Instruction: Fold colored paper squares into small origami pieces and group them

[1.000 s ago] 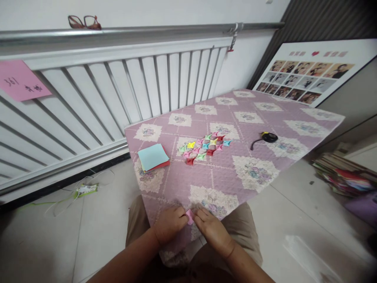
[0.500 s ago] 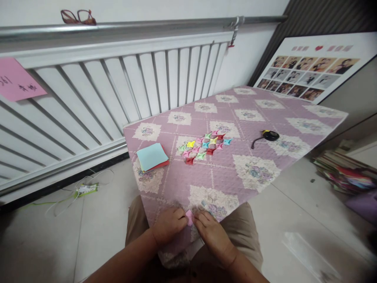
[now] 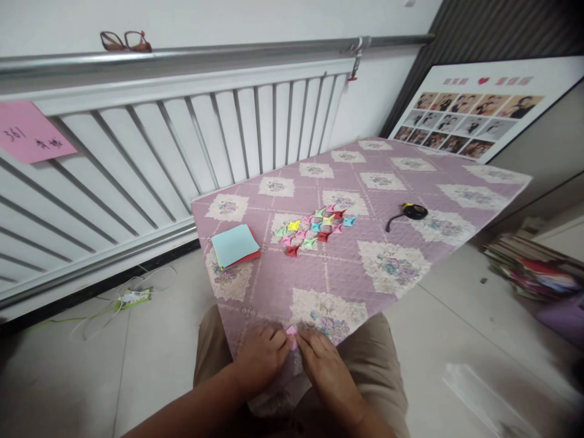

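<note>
A small folded piece of pink paper (image 3: pixel 292 331) lies at the near end of the cloth-covered table (image 3: pixel 269 286), between my two hands. My left hand (image 3: pixel 266 356) has its fingers curled at the paper's left edge. On the right edge, the fingertips of my right hand (image 3: pixel 322 359) press down, its fingers close together. Parts of the paper are hidden under the fingers. Further up the table sit several folded paper stars (image 3: pixel 316 227) in slanting rows, in red, pink, green, yellow and blue. Left of them lies a stack of coloured paper sheets (image 3: pixel 236 245), light blue on top.
A black-and-yellow tape measure (image 3: pixel 414 211) lies on the right of the table. Behind the table are a white radiator (image 3: pixel 255 125) and a leaning photo board (image 3: pixel 474 115). A power strip (image 3: pixel 134 298) with cables is on the floor at left, stacked books (image 3: pixel 531 261) at right.
The view has tilted slightly, so the table and wall appear shifted. My hands stay at the pink paper; the fingers have moved only a little.
</note>
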Action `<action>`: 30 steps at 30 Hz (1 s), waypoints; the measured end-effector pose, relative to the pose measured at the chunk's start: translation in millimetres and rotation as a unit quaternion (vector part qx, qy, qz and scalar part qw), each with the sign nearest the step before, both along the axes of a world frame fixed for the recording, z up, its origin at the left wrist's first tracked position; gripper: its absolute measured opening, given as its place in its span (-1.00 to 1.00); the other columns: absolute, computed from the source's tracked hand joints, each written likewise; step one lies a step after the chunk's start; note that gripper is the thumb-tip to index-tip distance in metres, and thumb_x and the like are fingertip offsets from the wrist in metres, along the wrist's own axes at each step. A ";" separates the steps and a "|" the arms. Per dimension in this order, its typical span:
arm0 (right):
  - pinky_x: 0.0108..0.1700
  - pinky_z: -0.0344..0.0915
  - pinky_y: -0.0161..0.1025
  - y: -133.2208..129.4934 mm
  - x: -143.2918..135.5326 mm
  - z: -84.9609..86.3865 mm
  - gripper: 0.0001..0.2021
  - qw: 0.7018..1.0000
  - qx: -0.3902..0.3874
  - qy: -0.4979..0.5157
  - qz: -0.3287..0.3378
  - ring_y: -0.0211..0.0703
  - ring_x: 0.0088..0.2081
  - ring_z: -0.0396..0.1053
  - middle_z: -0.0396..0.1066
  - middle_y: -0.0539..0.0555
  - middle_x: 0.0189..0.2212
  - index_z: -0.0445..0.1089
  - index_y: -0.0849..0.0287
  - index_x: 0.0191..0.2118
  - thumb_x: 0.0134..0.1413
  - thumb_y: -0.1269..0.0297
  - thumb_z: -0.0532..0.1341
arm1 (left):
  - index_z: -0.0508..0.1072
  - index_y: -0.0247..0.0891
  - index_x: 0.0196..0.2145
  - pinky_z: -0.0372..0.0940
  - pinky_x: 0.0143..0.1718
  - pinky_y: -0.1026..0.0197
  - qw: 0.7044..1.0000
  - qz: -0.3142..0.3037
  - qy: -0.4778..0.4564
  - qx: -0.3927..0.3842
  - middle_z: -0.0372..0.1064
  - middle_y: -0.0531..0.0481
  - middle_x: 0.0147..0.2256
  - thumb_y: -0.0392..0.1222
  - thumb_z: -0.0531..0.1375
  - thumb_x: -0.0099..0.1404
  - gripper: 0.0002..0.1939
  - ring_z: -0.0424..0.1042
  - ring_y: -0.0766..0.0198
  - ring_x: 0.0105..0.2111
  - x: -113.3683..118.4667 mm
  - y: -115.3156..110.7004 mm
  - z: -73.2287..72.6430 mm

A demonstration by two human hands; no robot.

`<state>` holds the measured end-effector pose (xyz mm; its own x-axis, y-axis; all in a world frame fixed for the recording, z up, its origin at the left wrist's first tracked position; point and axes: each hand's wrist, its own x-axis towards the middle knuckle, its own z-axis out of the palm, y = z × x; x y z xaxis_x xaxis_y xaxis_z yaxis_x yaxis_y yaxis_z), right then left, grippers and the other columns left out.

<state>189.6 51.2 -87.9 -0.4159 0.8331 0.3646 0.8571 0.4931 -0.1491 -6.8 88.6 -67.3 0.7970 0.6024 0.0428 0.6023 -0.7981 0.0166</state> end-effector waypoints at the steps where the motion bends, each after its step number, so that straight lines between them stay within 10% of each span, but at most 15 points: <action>1: 0.02 0.29 -0.12 -2.4 -2.3 -1.8 -0.64 1.000 0.010 0.000 -0.006 -0.07 -0.01 0.32 0.42 0.12 -0.05 0.30 0.17 0.09 0.20 0.49 0.03 | 0.22 -0.26 0.11 0.21 -0.36 0.15 1.000 0.003 0.004 0.000 0.34 -0.08 -0.19 -0.25 0.07 0.37 -0.64 0.31 0.17 -0.30 0.4 -2.2 0.2; 16: 0.09 -0.04 -0.07 -26.2 -13.3 -3.4 -0.63 0.998 0.023 -0.009 -0.055 -0.08 0.07 0.23 0.39 -0.01 0.05 0.31 0.06 0.07 0.16 0.40 0.02 | 0.34 -0.23 0.08 0.07 -0.04 0.05 0.991 0.099 -0.065 0.059 0.35 -0.10 -0.02 -0.13 0.03 0.38 -0.65 0.26 0.07 -0.03 -0.1 -32.5 -23.1; 30: 0.13 -0.16 0.01 -19.6 -14.1 2.7 -0.73 0.996 -0.005 0.027 -0.081 -0.05 -0.04 0.31 0.47 -0.03 -0.06 0.35 -0.04 -0.02 0.16 0.26 0.10 | 0.33 -0.15 0.09 0.13 -0.05 0.09 0.989 0.130 -0.057 -0.029 0.35 -0.07 0.01 -0.10 0.08 0.37 -0.65 0.26 0.09 0.00 3.0 -30.4 -16.5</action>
